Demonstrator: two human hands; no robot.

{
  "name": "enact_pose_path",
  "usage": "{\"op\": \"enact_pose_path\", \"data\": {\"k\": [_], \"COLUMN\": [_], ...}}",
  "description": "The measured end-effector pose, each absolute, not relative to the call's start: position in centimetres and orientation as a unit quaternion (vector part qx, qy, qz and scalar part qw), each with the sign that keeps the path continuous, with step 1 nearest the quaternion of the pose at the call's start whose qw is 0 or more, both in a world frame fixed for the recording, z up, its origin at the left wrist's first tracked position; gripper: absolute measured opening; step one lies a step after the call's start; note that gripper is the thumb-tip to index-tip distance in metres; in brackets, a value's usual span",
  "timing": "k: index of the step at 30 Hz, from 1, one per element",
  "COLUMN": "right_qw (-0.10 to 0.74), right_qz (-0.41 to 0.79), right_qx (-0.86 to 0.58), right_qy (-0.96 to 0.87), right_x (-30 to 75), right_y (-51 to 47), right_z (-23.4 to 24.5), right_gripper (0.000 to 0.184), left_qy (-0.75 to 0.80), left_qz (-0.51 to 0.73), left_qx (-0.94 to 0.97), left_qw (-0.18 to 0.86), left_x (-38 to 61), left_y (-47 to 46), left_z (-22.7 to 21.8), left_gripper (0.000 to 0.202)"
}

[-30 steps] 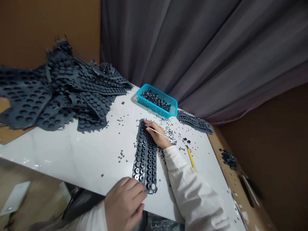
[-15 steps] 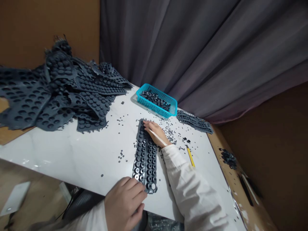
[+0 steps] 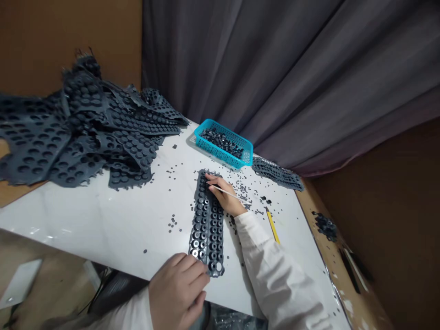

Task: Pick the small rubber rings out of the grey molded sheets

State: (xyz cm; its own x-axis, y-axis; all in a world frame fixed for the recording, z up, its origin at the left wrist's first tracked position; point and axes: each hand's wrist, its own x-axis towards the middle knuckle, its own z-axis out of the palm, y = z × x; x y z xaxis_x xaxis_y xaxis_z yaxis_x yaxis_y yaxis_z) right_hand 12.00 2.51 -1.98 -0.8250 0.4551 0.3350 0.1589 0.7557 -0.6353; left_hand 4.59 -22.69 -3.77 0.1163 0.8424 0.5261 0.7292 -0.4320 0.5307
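Note:
A long dark rubber strip [image 3: 207, 224] studded with rows of ring-shaped parts lies lengthwise on the white table [image 3: 103, 215]. My left hand [image 3: 178, 288] rests at the table's near edge, fingers curled and pressing the strip's near end. My right hand [image 3: 225, 196] is over the strip's far half, fingers closed round a thin white stick [image 3: 229, 194] whose tip touches the rings near the far end.
A turquoise basket [image 3: 223, 149] with several dark rings stands beyond the strip. A heap of punched rubber sheets [image 3: 85, 133] covers the table's far left. Another strip [image 3: 277, 173] lies at the far right, a yellow pencil [image 3: 272, 224] beside my right sleeve. Small rubber bits are scattered around.
My right hand has drawn back a little along the strip toward me, with the stick now angled flatter. The left hand has stayed in place.

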Motion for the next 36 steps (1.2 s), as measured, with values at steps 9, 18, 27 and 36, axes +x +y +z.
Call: {"op": "enact_pose_path", "data": {"k": [9, 18, 27, 36], "right_qw": [0.231, 0.206, 0.284, 0.251], "right_qz": [0.307, 0.181, 0.213, 0.255], "right_qx": [-0.158, -0.148, -0.187, -0.154], "right_qy": [-0.910, -0.950, -0.916, -0.921], "right_x": [11.9, 11.5, 12.2, 12.7], "right_y": [2.3, 3.7, 2.5, 0.6], "right_z": [-2.1, -1.9, -1.8, -2.4], "right_gripper": [0.019, 0.021, 0.020, 0.017], "left_qy": [0.529, 0.523, 0.523, 0.526], "left_qz": [0.393, 0.392, 0.393, 0.394], "left_qx": [0.747, 0.753, 0.752, 0.750], "left_qw": [0.083, 0.080, 0.075, 0.074], "left_x": [4.5, 4.4, 4.4, 4.5], "left_y": [-22.7, -22.6, -22.7, -22.7], "left_z": [-4.0, -3.7, -3.7, -3.8], "left_gripper": [0.014, 0.010, 0.014, 0.012]}}
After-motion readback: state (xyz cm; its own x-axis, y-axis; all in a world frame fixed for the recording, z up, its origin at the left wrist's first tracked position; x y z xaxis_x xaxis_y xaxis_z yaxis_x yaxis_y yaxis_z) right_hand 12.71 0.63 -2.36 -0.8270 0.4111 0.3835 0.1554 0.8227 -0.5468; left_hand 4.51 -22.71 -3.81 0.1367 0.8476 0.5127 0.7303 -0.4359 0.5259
